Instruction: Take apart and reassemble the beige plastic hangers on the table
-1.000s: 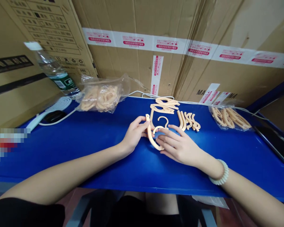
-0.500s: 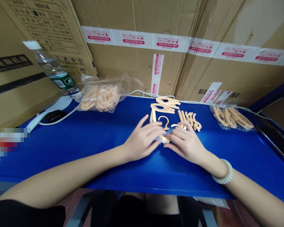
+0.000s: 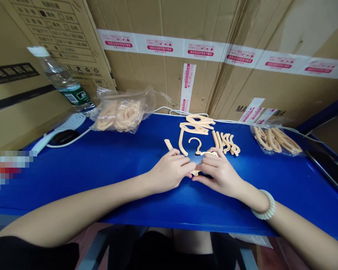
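My left hand is closed around a beige plastic hanger arm, whose end sticks out beyond the fingers. Fingertips of my right hand meet those of the left at a beige piece; whether it belongs to the same arm is hidden. Just past the hands lie a question-mark-shaped hanger hook and a curved hanger arm. Another thin beige piece lies against the right fingers, partly covered. Several short curved arms are lined up beyond the right hand.
Folded beige hangers lie at the back of the blue table. Bagged hangers sit left and right. A water bottle, a white brush, a black mouse-like object, a phone and cardboard boxes surround the area.
My left fingers, spread before, have closed around the hanger arm, and its end now shows above the hand. Both hands have come closer together.
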`<state>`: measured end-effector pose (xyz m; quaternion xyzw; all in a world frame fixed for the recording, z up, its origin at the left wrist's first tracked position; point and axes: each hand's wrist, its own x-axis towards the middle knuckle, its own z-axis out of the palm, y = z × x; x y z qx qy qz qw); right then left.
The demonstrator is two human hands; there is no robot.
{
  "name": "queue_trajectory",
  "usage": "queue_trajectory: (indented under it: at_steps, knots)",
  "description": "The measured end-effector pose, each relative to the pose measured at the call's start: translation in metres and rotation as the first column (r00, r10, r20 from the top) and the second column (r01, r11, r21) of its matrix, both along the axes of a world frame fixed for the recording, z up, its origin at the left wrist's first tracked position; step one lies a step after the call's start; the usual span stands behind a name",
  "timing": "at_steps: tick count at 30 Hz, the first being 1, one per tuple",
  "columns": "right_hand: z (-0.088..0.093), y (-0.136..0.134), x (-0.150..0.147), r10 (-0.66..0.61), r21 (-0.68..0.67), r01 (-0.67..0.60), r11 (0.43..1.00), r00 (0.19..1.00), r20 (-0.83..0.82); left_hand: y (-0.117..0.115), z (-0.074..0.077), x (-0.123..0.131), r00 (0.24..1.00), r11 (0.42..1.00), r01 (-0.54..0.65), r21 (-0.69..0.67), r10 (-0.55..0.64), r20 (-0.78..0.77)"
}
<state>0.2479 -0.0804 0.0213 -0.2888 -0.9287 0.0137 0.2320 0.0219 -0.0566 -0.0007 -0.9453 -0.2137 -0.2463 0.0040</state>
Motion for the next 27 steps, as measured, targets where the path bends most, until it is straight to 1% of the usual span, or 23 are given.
queue_trajectory:
  at_steps: [2, 6, 9, 10, 11, 12, 14, 16, 18, 21, 24, 27]
  knots:
    - [0.0, 0.001, 0.001, 0.008, -0.076, -0.011, 0.997, 0.999, -0.042, -0.001, 0.001, 0.0, 1.0, 1.0, 0.006, -0.001, -0.006, 0.025]
    - [0.002, 0.0, 0.0, 0.021, -0.158, -0.037, 0.987, 0.994, -0.103, -0.001, 0.005, -0.001, 0.999, 1.0, 0.011, -0.016, -0.011, 0.045]
    - [0.005, 0.002, 0.001, 0.009, -0.241, -0.06, 0.969, 0.978, -0.209, 0.0, 0.01, -0.001, 1.0, 0.999, -0.003, -0.049, 0.004, 0.025]
    - [0.005, 0.004, 0.002, -0.009, -0.242, -0.051, 0.969, 0.97, -0.242, 0.001, 0.012, -0.001, 1.0, 0.997, -0.003, -0.072, 0.005, 0.026]
    - [0.006, 0.005, 0.004, -0.029, -0.214, -0.027, 0.976, 0.966, -0.255, 0.002, 0.013, -0.002, 0.999, 0.995, 0.003, -0.101, 0.001, 0.035]
    - [0.006, 0.008, 0.005, -0.049, -0.158, 0.01, 0.987, 0.969, -0.243, 0.003, 0.014, -0.002, 0.999, 0.992, 0.012, -0.129, -0.006, 0.052]
    - [0.005, 0.013, 0.009, -0.084, -0.019, 0.083, 0.996, 0.985, -0.151, 0.007, 0.013, -0.003, 0.995, 0.987, 0.022, -0.161, -0.006, 0.096]
    - [0.003, 0.019, 0.011, -0.121, 0.075, 0.124, 0.989, 0.992, -0.042, 0.011, 0.009, -0.005, 0.991, 0.988, 0.0, -0.153, 0.021, 0.135]
    - [0.0, 0.026, 0.012, -0.156, 0.111, 0.152, 0.982, 0.988, 0.019, 0.018, 0.004, -0.007, 0.983, 0.988, -0.05, -0.143, 0.075, 0.17]
    - [-0.007, 0.035, 0.01, -0.197, 0.143, 0.189, 0.972, 0.979, 0.047, 0.028, -0.002, -0.011, 0.967, 0.983, -0.121, -0.138, 0.148, 0.207]
    - [-0.011, 0.04, 0.007, -0.22, 0.149, 0.209, 0.967, 0.973, 0.063, 0.036, -0.006, -0.014, 0.97, 0.983, -0.147, -0.11, 0.165, 0.178]
    - [-0.014, 0.041, 0.006, -0.227, 0.138, 0.216, 0.967, 0.971, 0.069, 0.039, -0.01, -0.014, 0.975, 0.98, -0.173, -0.101, 0.185, 0.121]
